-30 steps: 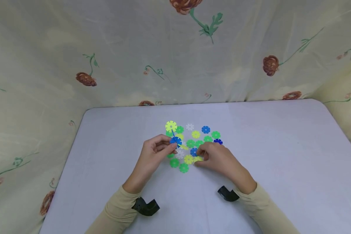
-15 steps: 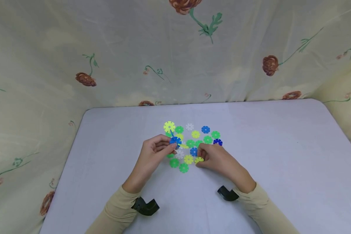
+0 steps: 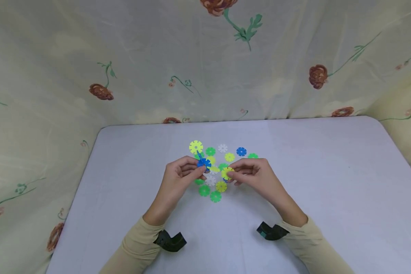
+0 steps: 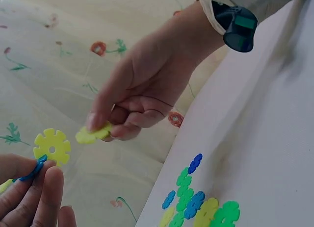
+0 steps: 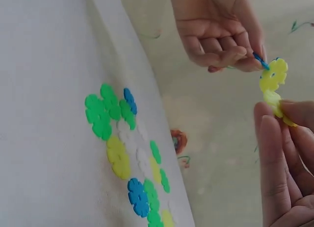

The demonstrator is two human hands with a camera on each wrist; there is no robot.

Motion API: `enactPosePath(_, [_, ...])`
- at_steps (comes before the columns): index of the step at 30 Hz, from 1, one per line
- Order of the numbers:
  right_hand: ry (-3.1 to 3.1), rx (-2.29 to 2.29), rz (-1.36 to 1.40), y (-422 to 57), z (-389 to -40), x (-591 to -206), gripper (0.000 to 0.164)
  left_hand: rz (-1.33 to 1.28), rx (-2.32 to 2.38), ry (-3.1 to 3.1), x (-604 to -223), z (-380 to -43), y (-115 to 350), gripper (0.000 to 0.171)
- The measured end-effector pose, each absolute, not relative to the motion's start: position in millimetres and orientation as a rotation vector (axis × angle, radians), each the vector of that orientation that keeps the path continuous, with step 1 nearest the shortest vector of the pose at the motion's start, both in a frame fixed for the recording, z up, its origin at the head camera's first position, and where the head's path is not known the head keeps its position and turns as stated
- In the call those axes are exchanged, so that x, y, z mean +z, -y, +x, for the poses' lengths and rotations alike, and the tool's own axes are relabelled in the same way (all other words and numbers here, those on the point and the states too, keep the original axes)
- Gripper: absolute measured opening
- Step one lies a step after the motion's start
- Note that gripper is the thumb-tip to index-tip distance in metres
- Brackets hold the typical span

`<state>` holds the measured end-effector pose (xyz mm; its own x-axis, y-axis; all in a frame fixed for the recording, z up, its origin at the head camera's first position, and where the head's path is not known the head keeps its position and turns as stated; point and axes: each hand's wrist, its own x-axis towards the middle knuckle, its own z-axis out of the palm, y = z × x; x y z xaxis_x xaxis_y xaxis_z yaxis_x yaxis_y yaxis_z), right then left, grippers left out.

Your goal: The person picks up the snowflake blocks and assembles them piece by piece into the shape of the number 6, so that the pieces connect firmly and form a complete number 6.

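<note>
My left hand (image 3: 182, 176) pinches a blue notched building disc (image 3: 204, 163) between thumb and fingers. It belongs to a joined cluster: a second blue disc, seen nearly edge-on, leads to a yellow disc (image 3: 196, 147) at the far end, and another yellow disc (image 3: 214, 169) juts out to the right. Opposite, my right hand (image 3: 255, 173) pinches a separate yellow disc (image 3: 227, 173) by its edge. In the left wrist view this held yellow disc (image 4: 93, 134) is raised just across from the cluster's yellow disc (image 4: 52, 147). Both hands are above the table.
Loose discs lie under and around the hands, among them green (image 3: 215, 196), white (image 3: 222, 148), yellow (image 3: 221, 186) and blue (image 3: 241, 151) ones. The white-covered table (image 3: 311, 163) ends at a floral curtain (image 3: 140, 76). Each wrist carries a black camera mount (image 3: 171, 241).
My right hand has picked the yellow disc up off the table and brought it up and left, toward the cluster. My left hand stays nearly in place, its cluster tilting slightly left.
</note>
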<state>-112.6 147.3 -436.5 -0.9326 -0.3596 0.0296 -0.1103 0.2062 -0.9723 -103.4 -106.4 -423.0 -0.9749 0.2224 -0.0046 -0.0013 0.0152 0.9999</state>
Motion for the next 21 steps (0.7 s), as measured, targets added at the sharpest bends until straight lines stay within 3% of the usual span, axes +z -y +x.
enactPosePath(21, [-2.225,-1.937,-0.38,-140.7,-107.2,-431.2,0.015,0.251,2.059,-2.095,-423.9,-102.1,104.1,0.014])
